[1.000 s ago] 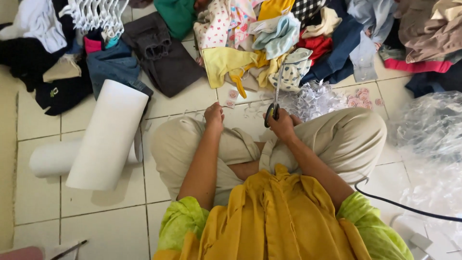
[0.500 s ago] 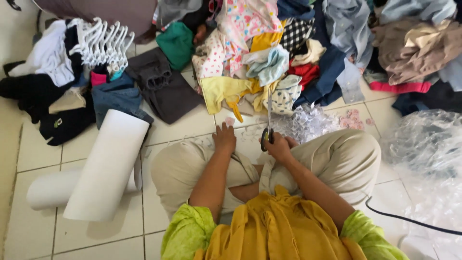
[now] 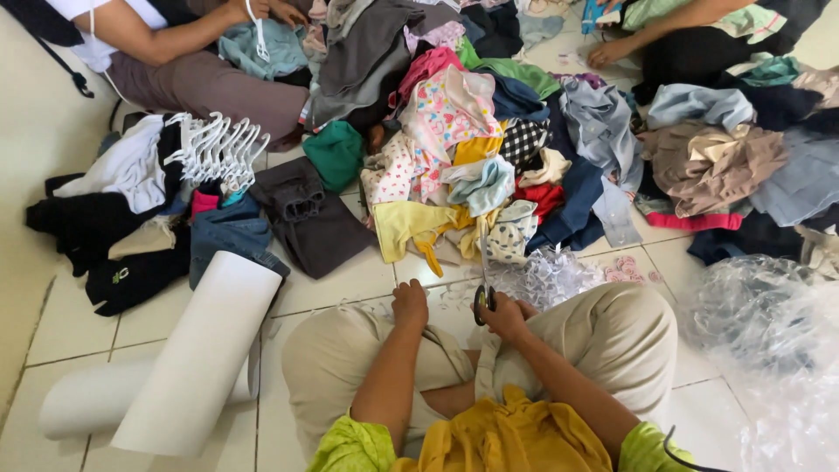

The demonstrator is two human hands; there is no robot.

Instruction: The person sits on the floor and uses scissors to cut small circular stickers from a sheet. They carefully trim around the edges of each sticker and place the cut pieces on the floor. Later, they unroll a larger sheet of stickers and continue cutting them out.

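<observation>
The right hand [image 3: 509,316] grips scissors [image 3: 483,288], fingers curled through the handles, blades pointing away. The left hand [image 3: 410,303], fingers bent, presses a clear sheet [image 3: 454,297] just beside them. Shreds [image 3: 546,275] already lie beyond the right fingers; most sheet looks uncut.

Person seen from above, lower centre of frame. Mustard-yellow top [image 3: 507,437] gathered in soft folds at chest, lower centre. Short lime-green sleeves [image 3: 350,446] at lower left and lower right of torso, fabric crinkled. Forearms bare below sleeves. Loose beige trousers [image 3: 612,341] cover both legs, cloth smooth with few creases at knees. Left hand [image 3: 409,306] and right hand [image 3: 505,316] bare, no gloves.
</observation>
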